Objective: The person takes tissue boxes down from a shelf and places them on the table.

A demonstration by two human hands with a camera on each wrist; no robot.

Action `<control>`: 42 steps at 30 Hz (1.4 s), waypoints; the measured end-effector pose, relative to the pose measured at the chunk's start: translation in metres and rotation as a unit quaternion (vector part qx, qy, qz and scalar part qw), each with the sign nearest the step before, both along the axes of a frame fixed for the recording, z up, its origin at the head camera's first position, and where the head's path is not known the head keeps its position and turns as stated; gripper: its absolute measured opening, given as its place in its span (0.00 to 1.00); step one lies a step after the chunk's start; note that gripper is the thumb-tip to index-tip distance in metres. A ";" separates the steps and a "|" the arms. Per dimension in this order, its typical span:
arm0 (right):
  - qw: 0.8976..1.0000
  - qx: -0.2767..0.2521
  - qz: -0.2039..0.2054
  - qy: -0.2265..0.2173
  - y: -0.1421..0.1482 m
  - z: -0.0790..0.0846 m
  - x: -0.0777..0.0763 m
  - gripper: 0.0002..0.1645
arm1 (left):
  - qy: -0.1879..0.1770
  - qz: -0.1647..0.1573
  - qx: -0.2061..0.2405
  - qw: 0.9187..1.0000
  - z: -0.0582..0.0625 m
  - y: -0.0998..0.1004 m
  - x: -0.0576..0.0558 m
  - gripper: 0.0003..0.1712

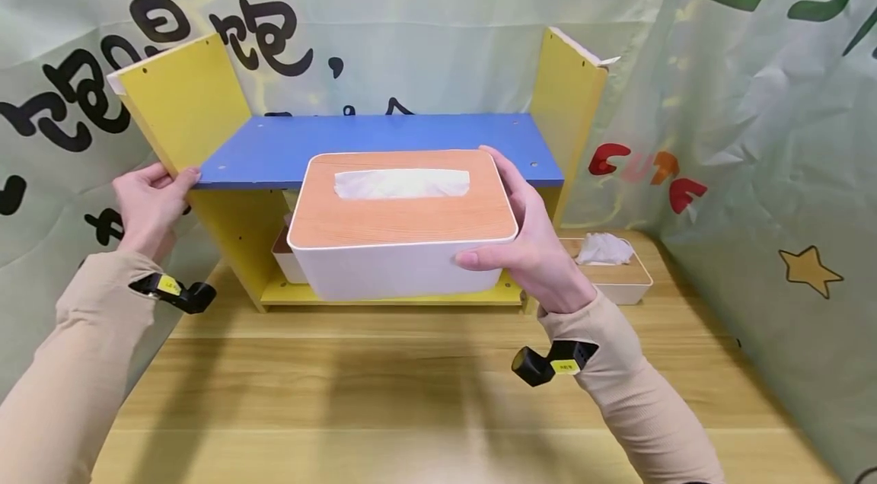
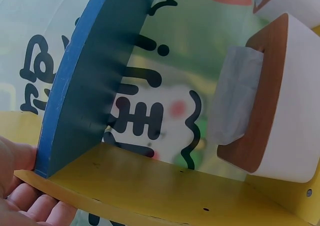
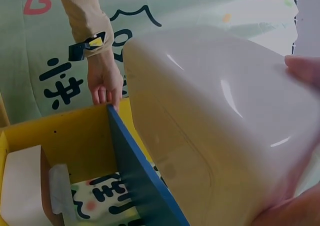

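My right hand [image 1: 527,240] grips a white tissue box [image 1: 397,267] with a wood-look lid by its right end, thumb on the front side. White tissue shows in the lid's slot. The box is held up in front of a small yellow and blue shelf unit [image 1: 384,141]. My left hand [image 1: 151,202] holds that unit's left side panel, its thumb at the corner of the blue board [image 2: 75,91] and its fingers around the yellow panel's edge. A second tissue box [image 2: 295,106] stands in the lower compartment, mostly hidden in the head view.
Another tissue box [image 1: 623,290], tissue poking out, sits on the wooden table [image 1: 308,408] to the right of the unit. Printed curtains [image 1: 740,164] hang behind and at the sides. Yellow side panels [image 1: 569,103] rise above the blue board.
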State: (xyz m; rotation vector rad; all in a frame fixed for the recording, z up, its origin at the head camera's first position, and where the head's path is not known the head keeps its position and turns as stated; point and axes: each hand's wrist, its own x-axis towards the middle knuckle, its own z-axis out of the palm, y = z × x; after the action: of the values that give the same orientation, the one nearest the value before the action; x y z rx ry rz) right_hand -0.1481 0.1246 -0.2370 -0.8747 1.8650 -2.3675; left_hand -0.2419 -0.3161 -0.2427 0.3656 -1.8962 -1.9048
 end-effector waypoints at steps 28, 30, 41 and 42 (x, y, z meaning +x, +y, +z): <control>0.999 0.027 -0.009 0.020 0.042 -0.067 0.004 0.71 | -0.016 -0.008 0.004 1.000 0.003 0.002 -0.001 0.37; 0.999 0.026 -0.008 0.024 0.045 -0.073 0.003 0.71 | -0.013 -0.009 0.005 1.000 0.004 0.002 -0.001 0.37; 0.999 0.028 -0.005 0.020 0.060 -0.103 0.004 0.72 | -0.010 -0.011 0.012 1.000 0.003 0.002 -0.001 0.36; 0.999 0.028 -0.009 0.018 0.063 -0.106 0.003 0.72 | -0.010 -0.012 0.012 1.000 0.003 0.002 -0.001 0.36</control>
State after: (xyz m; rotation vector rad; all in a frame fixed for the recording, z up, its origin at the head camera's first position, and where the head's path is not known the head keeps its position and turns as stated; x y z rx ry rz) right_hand -0.1448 0.1872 -0.3432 -0.9065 1.9507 -2.3121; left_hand -0.2433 -0.3142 -0.2393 0.3715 -1.9007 -1.9485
